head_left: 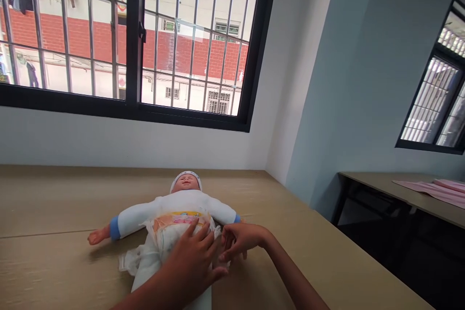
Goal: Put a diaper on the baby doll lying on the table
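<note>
A baby doll (pixel 189 198) lies on its back on the table, in a white top with blue cuffs and a white cap, arms stretched out sideways. Around its hips is a diaper (pixel 170 227) with a colourful printed waistband; its frilly edge spreads out on the left side. My left hand (pixel 198 249) rests on the front of the diaper, fingers extended and thumb apart. At the diaper's right side, my right hand (pixel 241 241) has its fingers curled in on the edge; the fingertips are partly hidden. My left forearm covers part of the doll's legs.
The wooden table (pixel 54 203) runs up to the wall under a barred window (pixel 196 43). Its right edge slants toward me. Beyond a gap on the right stands another table (pixel 378 178) with pink cloth (pixel 439 190) on it.
</note>
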Demonstrator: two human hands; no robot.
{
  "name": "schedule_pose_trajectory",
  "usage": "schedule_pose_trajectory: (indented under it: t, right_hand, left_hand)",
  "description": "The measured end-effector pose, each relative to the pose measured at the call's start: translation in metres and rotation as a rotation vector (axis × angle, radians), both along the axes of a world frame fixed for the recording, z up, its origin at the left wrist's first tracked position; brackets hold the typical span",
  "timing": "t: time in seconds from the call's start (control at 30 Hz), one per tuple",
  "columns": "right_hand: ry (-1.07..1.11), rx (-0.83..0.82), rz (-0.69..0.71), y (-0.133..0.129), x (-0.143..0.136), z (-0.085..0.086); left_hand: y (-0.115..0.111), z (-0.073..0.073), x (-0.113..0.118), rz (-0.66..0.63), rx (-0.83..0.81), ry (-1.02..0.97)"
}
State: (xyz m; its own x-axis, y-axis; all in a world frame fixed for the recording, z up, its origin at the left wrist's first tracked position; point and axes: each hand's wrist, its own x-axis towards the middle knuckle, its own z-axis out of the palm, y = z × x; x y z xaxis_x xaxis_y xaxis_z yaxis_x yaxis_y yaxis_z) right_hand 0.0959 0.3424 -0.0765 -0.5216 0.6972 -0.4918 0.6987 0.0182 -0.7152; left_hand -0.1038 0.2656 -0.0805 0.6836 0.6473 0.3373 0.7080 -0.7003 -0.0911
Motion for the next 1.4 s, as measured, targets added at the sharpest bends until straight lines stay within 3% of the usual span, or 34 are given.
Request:
schedule_pose_trajectory:
  t: [0.3,0.53,0.6,0.77,0.87,1.0,1.23,1.4]
  right_hand:
    - [-0.111,0.142,0.030,-0.005,-0.019,-0.016]
    - [0.099,0.150,0.016,-0.004,-0.004,0.000]
    - [0.085,0.265,0.021,-0.005,0.000,0.008]
    - [-0.046,0.767,-0.020,-0.019,-0.002,0.031]
    - [-0.076,0.920,-0.048,-0.025,-0.002,0.041]
    - [0.010,0.789,-0.133,-0.020,0.003,0.041]
    - [0.331,0.229,-0.436,-0.007,0.001,0.018]
    - [0.568,0.149,-0.636,0.000,-0.019,0.000]
  left_hand:
    - [0.005,-0.012,-0.001,-0.073,0.048,-0.033]
    - [0.007,-0.016,0.000,-0.071,0.053,-0.041]
    - [0.008,-0.019,0.001,-0.069,0.054,-0.054]
    - [0.010,-0.021,0.001,-0.068,0.055,-0.093]
    - [0.009,-0.017,0.001,-0.068,0.059,-0.100]
    - [0.007,-0.013,0.000,-0.046,0.031,-0.063]
    - [0.011,-0.021,0.000,-0.071,0.111,-0.092]
    - [0.013,-0.026,0.001,-0.098,0.134,-0.093]
